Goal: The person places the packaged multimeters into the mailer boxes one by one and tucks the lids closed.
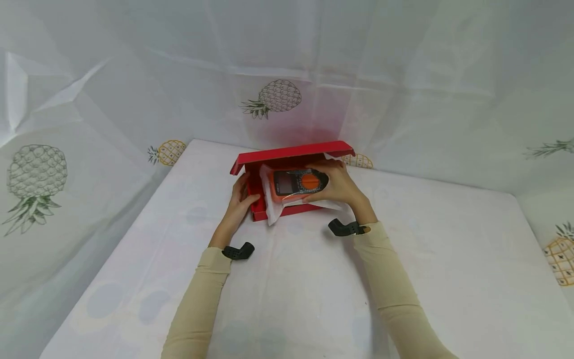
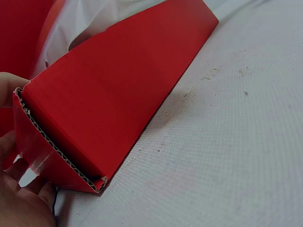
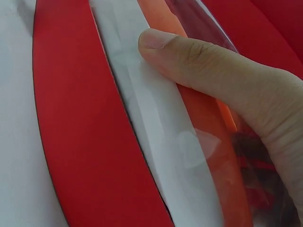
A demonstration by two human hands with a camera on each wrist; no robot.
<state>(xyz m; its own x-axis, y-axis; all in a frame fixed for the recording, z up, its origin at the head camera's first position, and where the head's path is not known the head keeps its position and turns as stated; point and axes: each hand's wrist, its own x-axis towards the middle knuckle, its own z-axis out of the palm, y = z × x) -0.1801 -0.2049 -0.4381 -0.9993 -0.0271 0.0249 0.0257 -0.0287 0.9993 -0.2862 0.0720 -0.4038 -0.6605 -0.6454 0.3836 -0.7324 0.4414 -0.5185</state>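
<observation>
An orange and black multimeter (image 1: 285, 183), wrapped in a clear plastic bag with white edging (image 1: 273, 213), lies tilted in the mouth of a red cardboard box (image 1: 298, 210). My right hand (image 1: 339, 183) grips the meter across its right end, beside the orange dial. In the right wrist view the thumb (image 3: 189, 56) presses on the bag's near side, just inside the box's front wall (image 3: 90, 118); the other fingers are hidden. At the box's left end, my left hand (image 1: 236, 207) holds the side wall, thumb over the rim and fingers outside.
The box's red lid (image 1: 291, 152) stands raised at the back, close to the pineapple-print sheet (image 1: 358, 60) behind the table. White cloth (image 1: 448, 249) covers the table. Each wrist wears a black camera mount, one at the left (image 1: 239, 251) and one at the right (image 1: 343, 228).
</observation>
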